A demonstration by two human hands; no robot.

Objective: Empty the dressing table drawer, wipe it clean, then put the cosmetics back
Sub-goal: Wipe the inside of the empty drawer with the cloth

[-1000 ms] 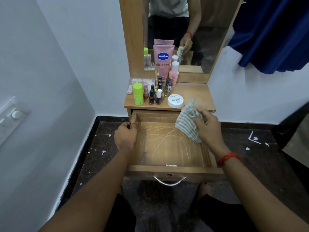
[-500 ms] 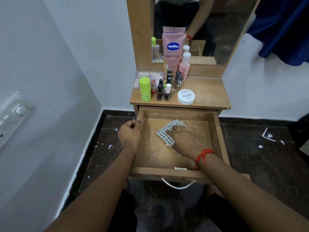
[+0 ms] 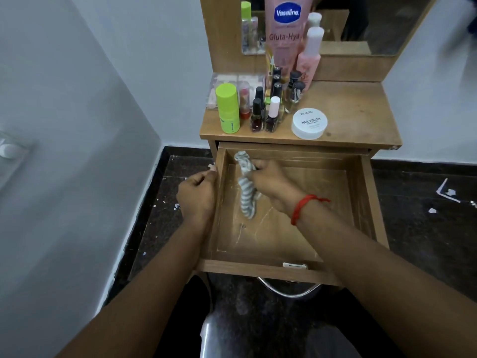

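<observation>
The wooden surface (image 3: 356, 112) carries a green-capped bottle (image 3: 227, 108), nail polish bottles (image 3: 256, 115) and a white Zudio jar (image 3: 309, 123) near its front; a Vaseline tube (image 3: 285, 34) and a pink bottle (image 3: 309, 55) stand behind.

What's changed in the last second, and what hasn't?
The right hand carried the striped cloth from above the drawer, at its right rear corner, down inside and across to the left rear corner, where it is now bunched. The left hand still grips the left wall; the cosmetics stay on the tabletop.

Drawer (image 3: 245, 270) open, scratched; striped cloth (image 3: 246, 195) bunched inside, L; cosmetics (image 3: 272, 112) up top.
</observation>
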